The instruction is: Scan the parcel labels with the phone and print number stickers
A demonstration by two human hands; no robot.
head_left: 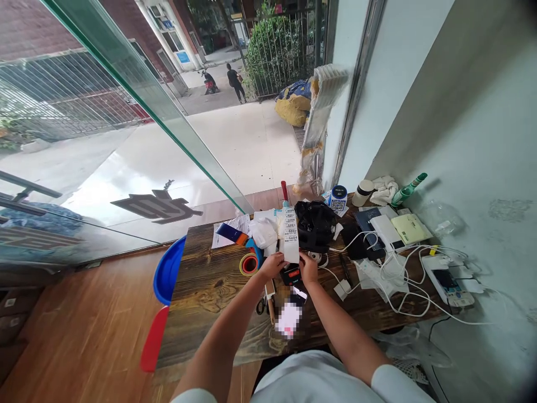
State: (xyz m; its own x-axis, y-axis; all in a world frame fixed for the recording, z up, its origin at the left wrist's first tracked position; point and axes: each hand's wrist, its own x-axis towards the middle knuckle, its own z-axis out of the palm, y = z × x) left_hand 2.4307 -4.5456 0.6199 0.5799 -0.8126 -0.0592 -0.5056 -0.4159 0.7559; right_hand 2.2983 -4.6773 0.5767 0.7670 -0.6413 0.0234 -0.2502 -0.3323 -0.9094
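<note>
A white strip of printed labels (290,238) stretches away from me over the wooden table, with rows of numbers on it. My left hand (273,265) has its fingers closed at the strip's near left corner. On the opposite side, my right hand (309,268) pinches the near right corner. The fingertips are small and partly hidden. Just below the strip lies a black and red box (291,275). A tape roll (249,264) with a blue holder rests left of my left hand. Nearer my body is a blurred phone (288,319).
A black strapped item (315,223) and crumpled white plastic (264,232) flank the strip. White cables (398,280) tangle across the table's right side, near a green bottle (409,189). A glass panel (168,129) stands beyond the table. A blue basin (168,271) sits at left.
</note>
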